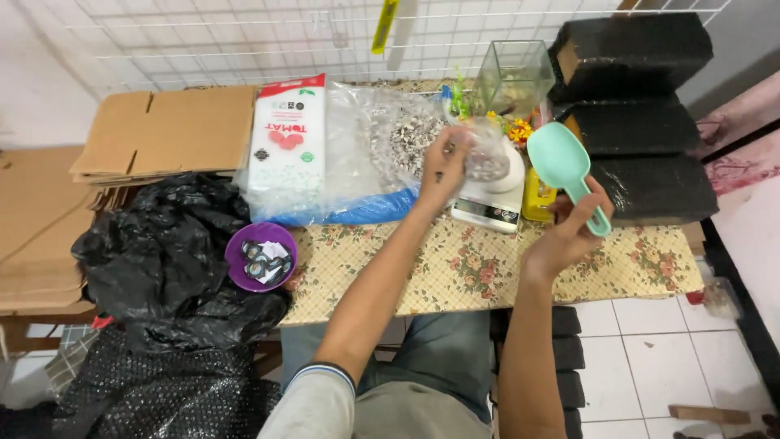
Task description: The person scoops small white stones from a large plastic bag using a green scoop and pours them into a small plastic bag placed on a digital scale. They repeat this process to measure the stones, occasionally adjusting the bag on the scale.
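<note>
At the bench's far edge, the left hand (pixel 443 167) is pinching one clear bag (pixel 486 158) over one scale (pixel 491 199) while the right hand's (pixel 569 232) fingers are gripping one mint scoop (pixel 562 162).

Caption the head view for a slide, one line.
Left hand holds a small clear bag over a white scale; right hand grips a mint-green scoop above the floral tablecloth.

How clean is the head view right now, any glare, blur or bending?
Head view: even, soft light; wide-lens bending curves the wire grid; glare on the clear plastic bag; left hand and small bag slightly blurred; right hand with the mint scoop sharp.
</note>
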